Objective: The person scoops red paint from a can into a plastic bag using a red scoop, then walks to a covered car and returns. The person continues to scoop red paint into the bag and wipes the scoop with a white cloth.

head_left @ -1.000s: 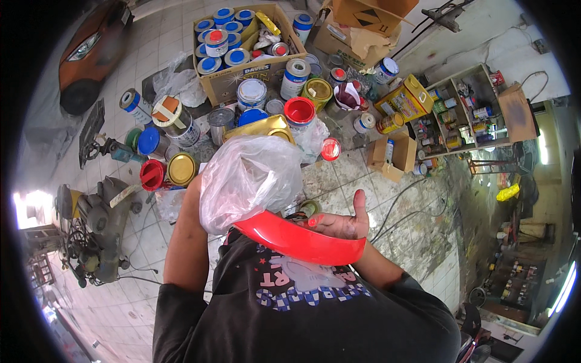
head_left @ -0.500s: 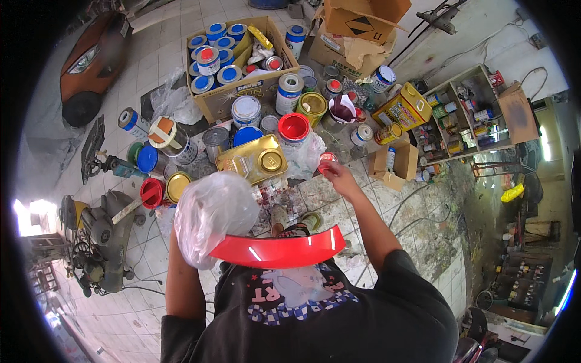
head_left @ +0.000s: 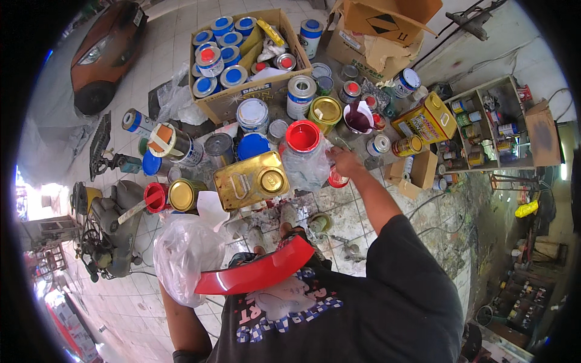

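The right hand had just slid past the small red tub, grip too hidden to tell, leaving the red panel, newly tilted before the shirt, to the left hand, its hold masked by the plastic bag

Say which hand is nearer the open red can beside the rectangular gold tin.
Right. The right hand is beside the red can, at its lower right; the left hand, hidden by the plastic bag, is farther, lower left.
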`<action>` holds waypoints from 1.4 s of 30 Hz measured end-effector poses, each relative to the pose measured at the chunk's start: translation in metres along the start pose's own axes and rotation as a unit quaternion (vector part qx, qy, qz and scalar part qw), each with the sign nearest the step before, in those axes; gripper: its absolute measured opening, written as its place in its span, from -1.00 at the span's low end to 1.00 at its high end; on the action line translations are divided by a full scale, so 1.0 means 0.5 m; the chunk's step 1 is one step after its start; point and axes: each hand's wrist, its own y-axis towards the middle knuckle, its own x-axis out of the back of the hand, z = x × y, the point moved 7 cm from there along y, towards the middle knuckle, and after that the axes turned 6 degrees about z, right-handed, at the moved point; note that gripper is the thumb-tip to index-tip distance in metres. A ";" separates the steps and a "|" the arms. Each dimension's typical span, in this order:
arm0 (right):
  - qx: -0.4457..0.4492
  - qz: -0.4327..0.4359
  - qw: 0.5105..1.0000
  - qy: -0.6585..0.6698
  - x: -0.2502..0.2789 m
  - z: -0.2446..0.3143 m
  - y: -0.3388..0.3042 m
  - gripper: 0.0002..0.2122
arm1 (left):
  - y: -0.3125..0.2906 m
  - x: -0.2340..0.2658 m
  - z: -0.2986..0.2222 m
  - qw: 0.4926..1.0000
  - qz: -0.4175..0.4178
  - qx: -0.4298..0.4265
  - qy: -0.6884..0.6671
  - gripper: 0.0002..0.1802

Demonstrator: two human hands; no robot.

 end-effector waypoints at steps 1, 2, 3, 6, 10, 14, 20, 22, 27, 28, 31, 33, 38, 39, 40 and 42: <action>0.024 0.008 1.000 0.006 0.005 -0.012 -0.002 -0.50 | -0.003 0.000 0.006 1.000 -0.007 0.004 -0.003 -0.61; 0.049 0.011 0.999 0.010 0.016 -0.022 0.005 -0.53 | -0.004 -0.002 0.009 1.000 -0.013 0.003 -0.009 -0.61; 0.056 0.011 0.998 0.002 0.022 -0.028 0.010 -0.53 | -0.003 -0.003 0.012 1.000 -0.016 0.004 -0.012 -0.61; 0.085 -0.002 0.996 -0.026 0.034 -0.031 0.025 -0.55 | -0.005 -0.004 0.014 0.999 -0.029 0.001 -0.023 -0.61; 0.073 -0.036 0.995 -0.057 0.049 -0.051 0.009 -0.60 | -0.019 0.000 0.021 0.998 -0.054 -0.001 -0.045 -0.61; 0.032 -0.171 0.957 0.233 0.088 -0.030 -0.085 -0.76 | -0.030 -0.027 0.048 0.993 -0.065 0.011 -0.099 -0.61; 0.047 -0.160 0.611 0.774 0.099 0.202 -0.288 -0.70 | 0.007 -0.161 0.147 0.949 -0.047 0.066 -0.306 -0.61; 0.079 -0.194 0.593 0.777 0.116 0.245 -0.311 -0.67 | 0.029 -0.204 0.173 0.928 -0.043 0.079 -0.363 -0.61; 0.060 -0.254 0.654 0.710 0.130 0.255 -0.306 -0.61 | 0.045 -0.251 0.199 0.895 -0.052 0.090 -0.434 -0.60; 0.048 -0.245 0.645 0.722 0.126 0.255 -0.306 -0.61 | 0.046 -0.257 0.202 0.891 -0.053 0.089 -0.442 -0.60; 0.057 -0.230 0.627 0.742 0.121 0.294 -0.311 -0.57 | 0.040 -0.265 0.210 0.882 -0.059 0.091 -0.458 -0.60; 0.066 -0.219 0.620 0.751 0.125 0.328 -0.320 -0.56 | 0.030 -0.254 0.228 0.879 -0.068 0.090 -0.464 -0.60; 0.040 -0.216 0.520 0.825 0.119 0.352 -0.292 -0.53 | 0.008 -0.192 0.302 0.904 -0.086 0.093 -0.408 -0.58; 0.043 -0.210 0.500 0.839 0.111 0.358 -0.298 -0.52 | 0.003 -0.195 0.302 0.917 -0.073 0.097 -0.379 -0.57; 0.048 -0.205 0.480 0.852 0.105 0.367 -0.308 -0.51 | -0.001 -0.196 0.302 0.930 -0.061 0.098 -0.349 -0.57; 0.038 -0.199 0.434 0.878 0.113 0.392 -0.340 -0.47 | 0.000 -0.190 0.293 0.997 0.019 0.012 -0.068 -0.56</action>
